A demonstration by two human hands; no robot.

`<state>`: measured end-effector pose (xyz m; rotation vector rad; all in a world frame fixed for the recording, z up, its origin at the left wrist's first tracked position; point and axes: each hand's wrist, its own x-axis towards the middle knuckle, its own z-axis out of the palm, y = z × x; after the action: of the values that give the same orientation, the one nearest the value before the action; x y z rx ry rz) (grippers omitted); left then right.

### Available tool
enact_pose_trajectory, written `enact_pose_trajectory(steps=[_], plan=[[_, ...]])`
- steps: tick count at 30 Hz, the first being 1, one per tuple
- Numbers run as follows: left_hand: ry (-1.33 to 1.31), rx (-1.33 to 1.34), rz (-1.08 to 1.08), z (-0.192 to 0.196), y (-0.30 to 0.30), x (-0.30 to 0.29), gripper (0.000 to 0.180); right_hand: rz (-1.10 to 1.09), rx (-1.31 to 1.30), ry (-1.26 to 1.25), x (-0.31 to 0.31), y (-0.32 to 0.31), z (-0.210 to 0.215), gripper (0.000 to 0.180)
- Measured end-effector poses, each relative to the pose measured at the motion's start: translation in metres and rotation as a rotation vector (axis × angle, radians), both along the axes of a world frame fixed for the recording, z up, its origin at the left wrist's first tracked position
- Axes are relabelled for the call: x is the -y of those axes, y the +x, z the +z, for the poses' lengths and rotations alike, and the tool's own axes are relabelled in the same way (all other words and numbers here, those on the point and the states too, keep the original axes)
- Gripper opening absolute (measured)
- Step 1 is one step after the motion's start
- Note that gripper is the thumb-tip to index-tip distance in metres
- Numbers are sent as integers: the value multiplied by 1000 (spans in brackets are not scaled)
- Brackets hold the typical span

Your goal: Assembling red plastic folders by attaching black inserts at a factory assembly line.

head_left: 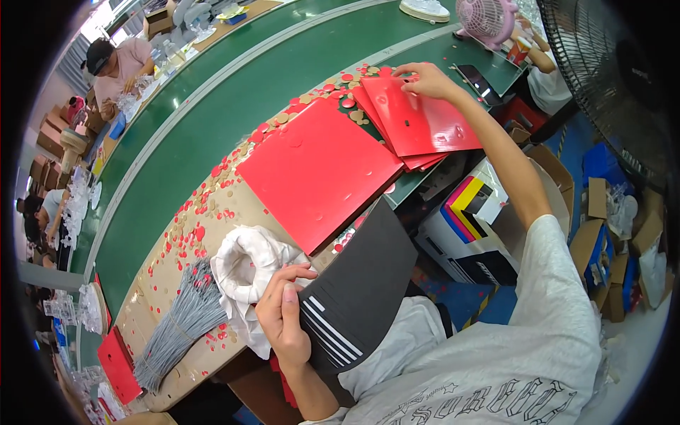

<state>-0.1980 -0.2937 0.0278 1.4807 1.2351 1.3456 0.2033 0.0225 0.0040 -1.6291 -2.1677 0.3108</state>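
My left hand [285,319] is closed at the edge of a dark grey sheet [361,283] with white stripes near its lower left side. The sheet stands tilted in front of my body. Farther off to the right, my right hand [428,81] has its fingers bent at the upper edge of a glossy red sheet [418,124]. That sheet lies on top of several others, fanned unevenly. Beside them is a larger, squarer red stack [319,170]. A crumpled white cloth ring [244,265] lies just beyond my left hand.
A bundle of grey ties [180,326] lies at the left among scattered red and brown discs [202,205]. A phone [479,83] and a pink fan [486,20] stand far right. Below the bench edge is a printed carton [467,227]; a black fan [609,85] overhangs the right.
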Motion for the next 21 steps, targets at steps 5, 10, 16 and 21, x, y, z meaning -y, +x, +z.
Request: enact_pose_trajectory(steps=[5, 10, 16, 21], plan=[[1, 24, -38, -5, -3, -4, 33, 187, -158, 111, 37, -49, 19, 34], [-85, -17, 81, -2, 2, -9, 30, 803, -344, 25, 152, -150, 63, 31], [-112, 26, 113, -13, 0, -5, 29, 994, -307, 220, 232, -196, 43, 34], [-83, -16, 160, -13, 5, -1, 29, 872, -461, 194, 255, -204, 26, 30]])
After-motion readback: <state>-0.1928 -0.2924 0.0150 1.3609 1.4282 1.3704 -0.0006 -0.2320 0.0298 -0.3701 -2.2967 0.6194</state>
